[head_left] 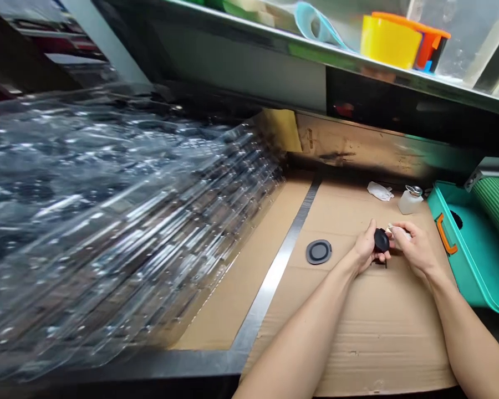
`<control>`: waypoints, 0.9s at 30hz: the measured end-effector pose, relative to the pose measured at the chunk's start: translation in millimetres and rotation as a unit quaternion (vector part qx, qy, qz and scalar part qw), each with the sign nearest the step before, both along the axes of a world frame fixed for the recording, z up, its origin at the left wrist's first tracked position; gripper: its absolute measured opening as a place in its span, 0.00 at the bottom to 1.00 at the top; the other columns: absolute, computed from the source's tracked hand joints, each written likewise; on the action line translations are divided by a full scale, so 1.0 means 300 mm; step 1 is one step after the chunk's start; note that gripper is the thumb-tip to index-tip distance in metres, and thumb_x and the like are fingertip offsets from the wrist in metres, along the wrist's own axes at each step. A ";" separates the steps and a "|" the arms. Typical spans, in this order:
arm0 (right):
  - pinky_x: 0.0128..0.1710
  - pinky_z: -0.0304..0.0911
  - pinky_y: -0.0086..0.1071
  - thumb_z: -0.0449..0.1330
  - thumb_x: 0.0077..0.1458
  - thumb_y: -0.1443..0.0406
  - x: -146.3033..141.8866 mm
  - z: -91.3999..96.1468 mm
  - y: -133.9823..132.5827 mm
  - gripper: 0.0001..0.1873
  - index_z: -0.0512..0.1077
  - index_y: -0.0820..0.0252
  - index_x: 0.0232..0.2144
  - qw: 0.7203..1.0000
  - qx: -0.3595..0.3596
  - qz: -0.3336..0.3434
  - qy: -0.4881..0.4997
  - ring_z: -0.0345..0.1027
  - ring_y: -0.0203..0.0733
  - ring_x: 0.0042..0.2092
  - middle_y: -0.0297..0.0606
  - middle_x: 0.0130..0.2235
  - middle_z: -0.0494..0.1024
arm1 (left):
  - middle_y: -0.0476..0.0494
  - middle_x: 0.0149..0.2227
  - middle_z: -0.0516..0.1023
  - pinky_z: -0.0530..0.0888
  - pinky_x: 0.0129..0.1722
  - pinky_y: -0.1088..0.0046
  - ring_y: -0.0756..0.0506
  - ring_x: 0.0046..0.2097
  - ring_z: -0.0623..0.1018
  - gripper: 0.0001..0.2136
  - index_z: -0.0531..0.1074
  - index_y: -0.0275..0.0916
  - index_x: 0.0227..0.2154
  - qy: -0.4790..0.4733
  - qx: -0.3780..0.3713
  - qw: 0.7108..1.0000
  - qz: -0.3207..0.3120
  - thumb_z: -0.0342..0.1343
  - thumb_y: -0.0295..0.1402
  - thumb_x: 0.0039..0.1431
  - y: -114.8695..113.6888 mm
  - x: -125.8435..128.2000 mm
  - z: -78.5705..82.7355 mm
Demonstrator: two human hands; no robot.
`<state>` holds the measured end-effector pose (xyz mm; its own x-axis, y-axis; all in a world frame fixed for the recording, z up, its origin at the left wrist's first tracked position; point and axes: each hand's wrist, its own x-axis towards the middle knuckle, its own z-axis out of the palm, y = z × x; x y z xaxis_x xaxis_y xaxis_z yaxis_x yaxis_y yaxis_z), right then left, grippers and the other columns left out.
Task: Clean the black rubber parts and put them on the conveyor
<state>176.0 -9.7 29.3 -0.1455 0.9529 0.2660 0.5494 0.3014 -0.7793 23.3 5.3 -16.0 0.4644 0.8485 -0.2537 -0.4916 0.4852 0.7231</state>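
- While the head view shows the left hand [368, 247] clenched on a black disc [381, 240] mid-cardboard [357, 343], the right hand [416, 249] pinches a small white piece [397, 231] against it.
- Loose grip: disc could drop and roll.
- Rubber-looking ring [318, 252] sits just left of the hands; a stray wrist could shift it.
- Bottle [410, 200] near the far edge could tip if knocked.

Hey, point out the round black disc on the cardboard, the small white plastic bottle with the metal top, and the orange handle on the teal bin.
Round black disc [319, 252], head view, its grey centre.
Small white plastic bottle [409, 203], head view, its body.
Orange handle [443, 235], head view, its middle.
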 end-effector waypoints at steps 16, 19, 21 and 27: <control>0.46 0.66 0.32 0.53 0.64 0.62 -0.002 -0.074 0.015 0.12 0.76 0.57 0.40 0.979 0.122 0.032 -0.160 0.73 0.41 0.43 0.40 0.40 0.79 | 0.39 0.14 0.73 0.63 0.16 0.74 0.49 0.13 0.67 0.32 0.74 0.33 0.27 0.087 0.038 0.995 0.035 0.40 0.57 0.66 -0.028 0.018 -0.005; 0.47 0.66 0.31 0.51 0.65 0.62 -0.013 -0.086 0.018 0.13 0.75 0.57 0.41 0.978 0.136 0.032 -0.155 0.73 0.41 0.44 0.41 0.41 0.79 | 0.40 0.13 0.72 0.62 0.15 0.74 0.48 0.13 0.68 0.31 0.75 0.33 0.27 0.094 0.044 0.994 0.044 0.40 0.56 0.67 -0.029 0.024 -0.003; 0.46 0.65 0.31 0.51 0.66 0.62 -0.017 -0.090 0.018 0.13 0.75 0.58 0.41 0.976 0.137 0.036 -0.167 0.72 0.41 0.43 0.42 0.41 0.78 | 0.40 0.13 0.71 0.61 0.14 0.74 0.48 0.13 0.68 0.32 0.75 0.33 0.26 0.096 0.047 0.993 0.049 0.40 0.56 0.67 -0.027 0.027 -0.005; 0.41 0.63 0.30 0.51 0.65 0.63 -0.020 -0.085 0.009 0.11 0.73 0.57 0.39 0.961 0.112 0.022 -0.253 0.71 0.41 0.40 0.41 0.39 0.78 | 0.39 0.14 0.72 0.62 0.14 0.74 0.48 0.14 0.70 0.32 0.73 0.35 0.20 0.120 0.051 0.989 0.064 0.39 0.55 0.67 -0.022 0.030 -0.021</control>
